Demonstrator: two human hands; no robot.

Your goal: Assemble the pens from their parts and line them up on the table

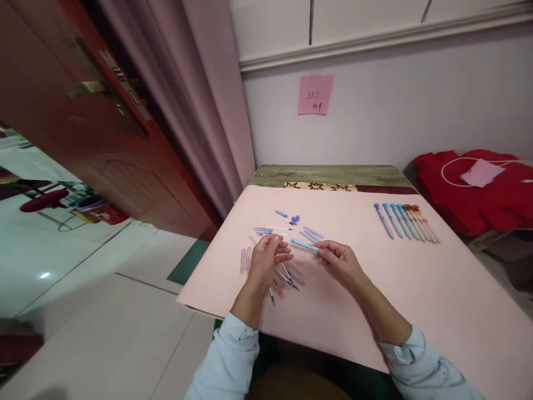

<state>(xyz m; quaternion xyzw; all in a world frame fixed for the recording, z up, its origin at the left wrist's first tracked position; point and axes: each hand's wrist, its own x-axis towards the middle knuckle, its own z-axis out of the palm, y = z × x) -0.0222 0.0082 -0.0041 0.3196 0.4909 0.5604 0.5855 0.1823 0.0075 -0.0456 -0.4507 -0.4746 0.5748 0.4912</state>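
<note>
My right hand [339, 261] pinches a light blue pen barrel [303, 244] and holds it just above the pink table cover [416, 278]. My left hand [267, 258] is curled close beside it, fingers bent; what it holds is too small to make out. Loose pen parts [287, 222] lie just beyond both hands: clear tubes, refills and small blue caps. More thin refills [287, 275] lie under and behind my left hand.
A row of several assembled pens [406, 221], blue and brown, lies at the far right of the cover. A red bag [474, 189] sits right of the table. A pink sticky note [315, 94] is on the wall. A brown door [83, 111] stands at left.
</note>
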